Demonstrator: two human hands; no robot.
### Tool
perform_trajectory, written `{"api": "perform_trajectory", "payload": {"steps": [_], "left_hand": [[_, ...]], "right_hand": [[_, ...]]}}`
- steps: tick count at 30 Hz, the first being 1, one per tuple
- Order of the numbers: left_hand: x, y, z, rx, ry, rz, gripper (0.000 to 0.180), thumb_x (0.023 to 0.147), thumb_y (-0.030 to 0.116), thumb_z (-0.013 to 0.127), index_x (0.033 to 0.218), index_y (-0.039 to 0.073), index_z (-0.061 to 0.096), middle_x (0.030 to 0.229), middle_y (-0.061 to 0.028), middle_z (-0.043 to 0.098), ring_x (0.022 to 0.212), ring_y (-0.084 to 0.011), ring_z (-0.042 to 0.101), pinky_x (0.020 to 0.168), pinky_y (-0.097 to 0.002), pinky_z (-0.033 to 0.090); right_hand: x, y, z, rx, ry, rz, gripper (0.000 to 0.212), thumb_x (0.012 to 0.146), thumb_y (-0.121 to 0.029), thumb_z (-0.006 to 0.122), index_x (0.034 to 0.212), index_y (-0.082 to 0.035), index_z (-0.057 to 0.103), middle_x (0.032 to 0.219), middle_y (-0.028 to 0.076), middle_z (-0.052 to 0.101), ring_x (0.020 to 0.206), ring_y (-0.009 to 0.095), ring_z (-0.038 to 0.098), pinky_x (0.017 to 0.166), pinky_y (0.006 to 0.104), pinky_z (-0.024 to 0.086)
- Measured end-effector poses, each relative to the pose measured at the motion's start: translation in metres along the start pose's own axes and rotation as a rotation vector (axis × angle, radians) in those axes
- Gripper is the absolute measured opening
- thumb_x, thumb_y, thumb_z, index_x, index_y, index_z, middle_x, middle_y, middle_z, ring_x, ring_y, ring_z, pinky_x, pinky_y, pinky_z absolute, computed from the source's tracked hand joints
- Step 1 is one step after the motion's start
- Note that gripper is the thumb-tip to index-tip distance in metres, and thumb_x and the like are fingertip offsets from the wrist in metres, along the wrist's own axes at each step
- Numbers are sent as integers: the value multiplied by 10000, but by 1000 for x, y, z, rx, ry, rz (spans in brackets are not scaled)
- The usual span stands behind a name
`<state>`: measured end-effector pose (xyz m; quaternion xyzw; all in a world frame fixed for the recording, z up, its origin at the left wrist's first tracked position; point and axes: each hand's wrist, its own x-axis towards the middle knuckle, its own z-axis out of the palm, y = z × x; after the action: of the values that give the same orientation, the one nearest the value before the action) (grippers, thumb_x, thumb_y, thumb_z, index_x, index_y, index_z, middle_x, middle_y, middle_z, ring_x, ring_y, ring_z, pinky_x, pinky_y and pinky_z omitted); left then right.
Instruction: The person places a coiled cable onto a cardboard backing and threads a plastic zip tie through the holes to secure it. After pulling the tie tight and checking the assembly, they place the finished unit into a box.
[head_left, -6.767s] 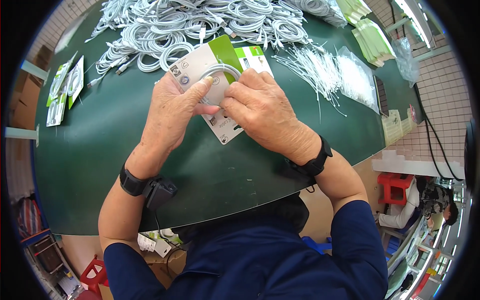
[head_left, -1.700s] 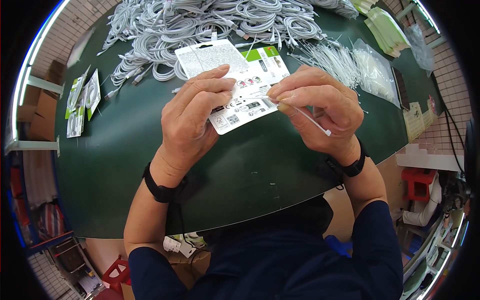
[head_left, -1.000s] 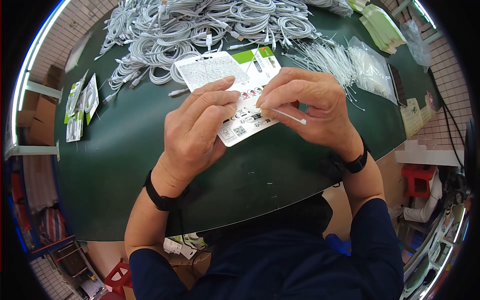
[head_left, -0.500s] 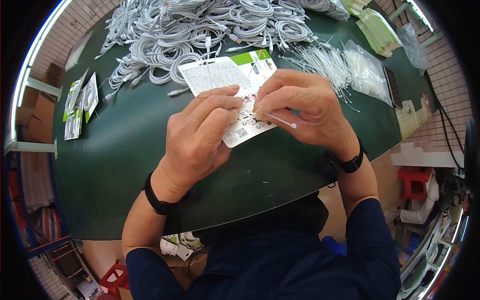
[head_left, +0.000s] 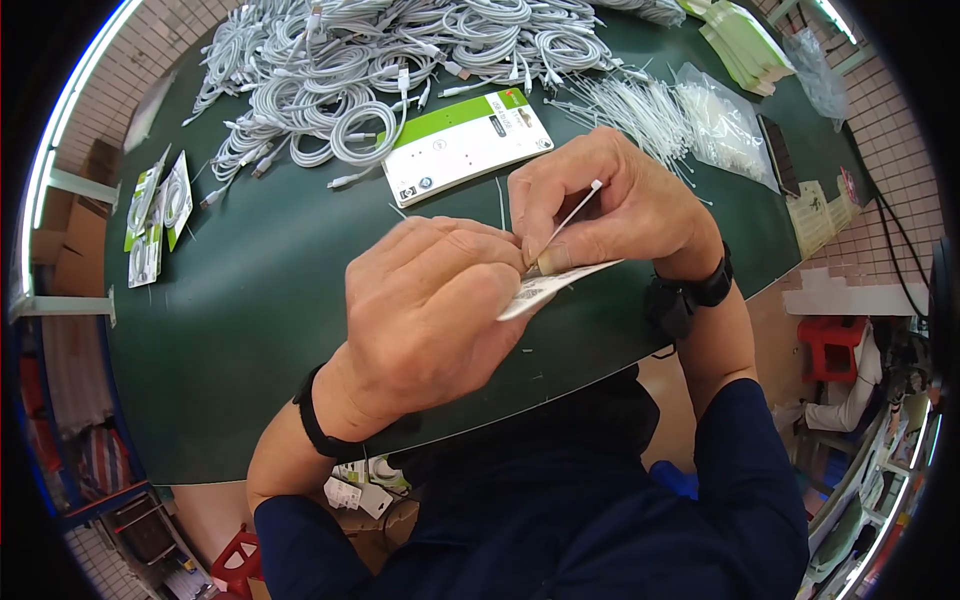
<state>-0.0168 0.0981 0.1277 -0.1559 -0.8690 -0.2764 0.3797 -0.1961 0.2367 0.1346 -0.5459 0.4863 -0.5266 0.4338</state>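
A printed cardboard packaging card is tilted almost edge-on between my hands, over the near half of the table. My left hand is closed on its left end, the fingertips close to those of the other hand. Thumb and fingers of my right hand pinch a white cable tie against the card; its small head sticks up. Where the tie passes through or round the card is hidden by my fingers. Thin tie tails show beyond my left fingers. Behind my hands lies a white and green card.
Coiled grey-white cables are heaped at the back. Loose cable ties and a clear bag of ties lie back right, near a phone-like dark slab and stacked green cards. Packaged cables sit at the left.
The card has come nearer to me and tipped from facing me to nearly edge-on. The white and green card behind is now uncovered. The tie's head has swung upward.
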Motion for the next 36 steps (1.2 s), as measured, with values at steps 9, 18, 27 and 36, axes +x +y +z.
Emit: {"api": "perform_trajectory", "payload": {"steps": [9,18,27,36], "left_hand": [[-3,-3,4,-635,201,-710,156,1008,106,611,1105,-15,622,923,-79,715,805,-115,676,695,-254,550],[-12,-44,12,-866,413,-868,195,1057,142,504,1137,-17,584,1010,-96,708,843,-103,671,725,-257,567],[-14,-46,15,-932,398,-854,178,1052,124,507,1151,-7,575,1035,-99,707,866,-100,668,741,-255,562],[-13,-43,6,-868,244,-785,234,1006,111,602,1204,-8,567,1094,-81,696,945,-96,656,819,-259,549]], "right_hand": [[13,26,2,247,331,-9,131,850,-59,752,952,9,707,850,44,672,773,106,615,663,217,468],[13,22,15,-701,499,-528,190,811,-24,775,984,-79,719,862,19,653,714,131,580,591,258,485],[31,33,36,-1230,385,-732,303,639,9,831,891,-123,725,831,-15,605,691,170,553,548,280,479],[31,35,30,-1183,555,-808,305,630,-1,845,881,-78,690,855,27,606,688,195,547,533,287,459]]}}
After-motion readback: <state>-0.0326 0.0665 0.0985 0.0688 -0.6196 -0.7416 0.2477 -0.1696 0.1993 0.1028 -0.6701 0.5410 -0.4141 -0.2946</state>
